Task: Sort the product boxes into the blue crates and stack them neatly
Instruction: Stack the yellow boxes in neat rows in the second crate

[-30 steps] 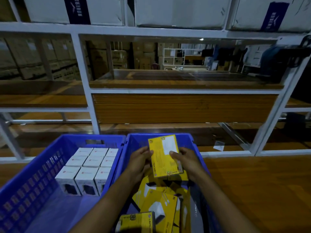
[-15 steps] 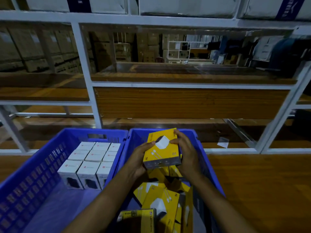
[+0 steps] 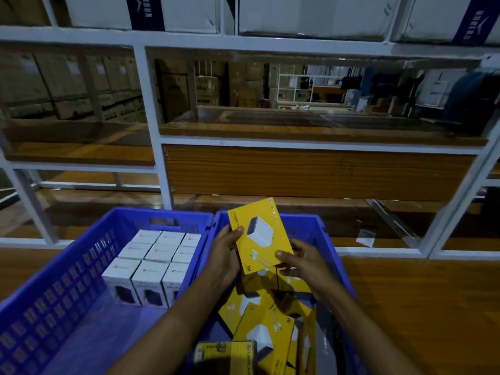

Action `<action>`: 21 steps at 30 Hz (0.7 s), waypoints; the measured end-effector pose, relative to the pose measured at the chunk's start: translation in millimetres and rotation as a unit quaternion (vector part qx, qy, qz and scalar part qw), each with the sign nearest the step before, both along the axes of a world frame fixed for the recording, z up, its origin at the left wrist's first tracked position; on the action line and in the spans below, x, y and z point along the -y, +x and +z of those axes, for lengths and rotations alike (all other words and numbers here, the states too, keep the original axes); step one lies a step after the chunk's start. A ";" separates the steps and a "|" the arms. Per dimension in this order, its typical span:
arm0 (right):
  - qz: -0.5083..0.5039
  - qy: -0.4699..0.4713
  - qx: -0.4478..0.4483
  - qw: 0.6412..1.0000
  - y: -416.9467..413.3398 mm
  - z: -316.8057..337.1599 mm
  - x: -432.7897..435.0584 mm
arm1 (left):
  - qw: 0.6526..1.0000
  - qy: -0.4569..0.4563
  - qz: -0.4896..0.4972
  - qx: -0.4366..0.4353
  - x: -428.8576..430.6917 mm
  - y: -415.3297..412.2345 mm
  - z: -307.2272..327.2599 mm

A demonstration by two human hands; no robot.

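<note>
Wooden shelving (image 3: 311, 171) is seen behind. White boxes (image 3: 159, 253) are packed at the left crate's (image 3: 67, 280) far right corner. A flat yellow box (image 3: 259, 234), printed with a white charger, is gripped at its left edge by the left hand (image 3: 224, 255) and at its lower right corner by the right hand (image 3: 305, 263), above the right crate (image 3: 308, 220).

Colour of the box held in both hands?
The held box is yellow, white charger pictured on it; head view.

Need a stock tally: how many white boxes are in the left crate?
9 white boxes show, all in the left blue crate, packed toward its far right corner in three rows of three: back, middle and front. Any layer beneath them is hidden.
</note>
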State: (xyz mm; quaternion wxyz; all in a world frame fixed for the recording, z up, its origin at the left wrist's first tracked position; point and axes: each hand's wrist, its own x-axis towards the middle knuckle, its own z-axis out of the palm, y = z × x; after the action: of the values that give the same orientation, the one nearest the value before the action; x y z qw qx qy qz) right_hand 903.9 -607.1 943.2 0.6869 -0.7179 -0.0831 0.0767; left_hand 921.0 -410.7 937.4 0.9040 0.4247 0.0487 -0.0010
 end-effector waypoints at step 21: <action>-0.170 -0.064 0.224 0.958 0.4 -14.1 -5.0 | 0.996 0.036 0.033 -0.076 -24.3 7.0 -2.5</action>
State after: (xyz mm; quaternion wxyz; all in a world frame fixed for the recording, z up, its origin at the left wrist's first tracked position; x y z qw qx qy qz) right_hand 904.3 -602.1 929.1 0.6063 -0.7627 -0.1062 -0.1985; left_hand 928.0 -386.4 934.8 0.8815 0.4535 0.1315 -0.0017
